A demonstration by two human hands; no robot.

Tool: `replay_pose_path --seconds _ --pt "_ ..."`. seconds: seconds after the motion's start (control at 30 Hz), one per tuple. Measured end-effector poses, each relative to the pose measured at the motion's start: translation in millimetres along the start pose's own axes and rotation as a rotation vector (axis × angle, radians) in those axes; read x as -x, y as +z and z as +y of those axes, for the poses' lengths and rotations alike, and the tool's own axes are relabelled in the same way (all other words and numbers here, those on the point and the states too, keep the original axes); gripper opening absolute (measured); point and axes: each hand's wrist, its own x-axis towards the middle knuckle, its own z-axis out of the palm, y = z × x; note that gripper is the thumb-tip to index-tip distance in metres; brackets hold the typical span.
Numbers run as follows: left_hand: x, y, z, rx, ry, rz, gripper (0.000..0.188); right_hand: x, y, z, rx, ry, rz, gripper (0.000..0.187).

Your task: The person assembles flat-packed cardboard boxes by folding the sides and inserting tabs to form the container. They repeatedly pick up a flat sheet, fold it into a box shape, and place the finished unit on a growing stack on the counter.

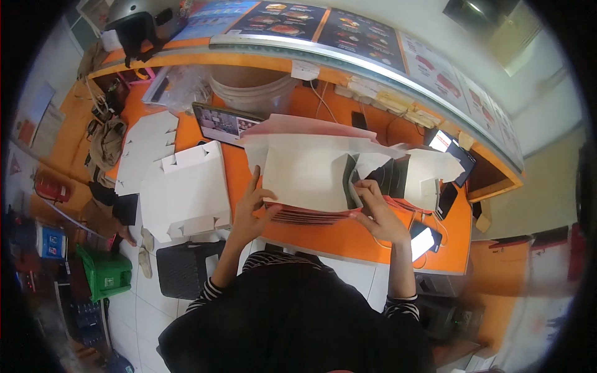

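I'm seeing the stack of folded cartons (305, 174) lying at mid-frame on the orange table (323, 239). My left hand (250, 214) is resting against its lower left corner, thumb and fingers spreading apart. My right hand (382, 217) is touching the dark right flap; I'm not able to tell whether it's pinching. White cartons (193, 189) are lying left of centre, a lit phone (422, 243) lower right.

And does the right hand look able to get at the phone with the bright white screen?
Probably yes: the phone lies uncovered on the orange desk, near the right hand, though its fingers are at a dark green flap now.
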Motion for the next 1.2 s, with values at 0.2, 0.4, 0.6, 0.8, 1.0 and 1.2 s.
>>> replay_pose_path --seconds 0.2,0.4,0.6,0.8,1.0,1.2 --pt "-1.5 0.8 -11.6 0.253 -0.066 -0.018 0.009 4.3 5.6 3.4 0.120 -0.051 0.114 0.038" --pt "-1.7 -2.2 -7.1 0.208 -0.066 -0.053 0.005 5.9 20.1 6.3 0.238 -0.113 0.239 0.037" --pt "3.5 -3.0 5.9 -0.035 0.081 -0.041 0.011 -22.0 8.3 -16.9 0.021 0.280 0.318 0.034" --pt "-30.2 -5.5 -8.0 -0.222 0.552 0.031 0.032 -64.8 7.7 -15.4 0.228 0.438 0.458 0.049" --pt "-53.3 19.9 -23.9 0.056 0.490 0.210 0.072 -72.8 19.7 10.4 0.245 0.305 0.567 0.039" --pt "-55.1 13.3 -27.2 -0.053 0.426 0.159 0.076 -76.1 27.3 3.9 0.729 0.338 0.608 0.035"
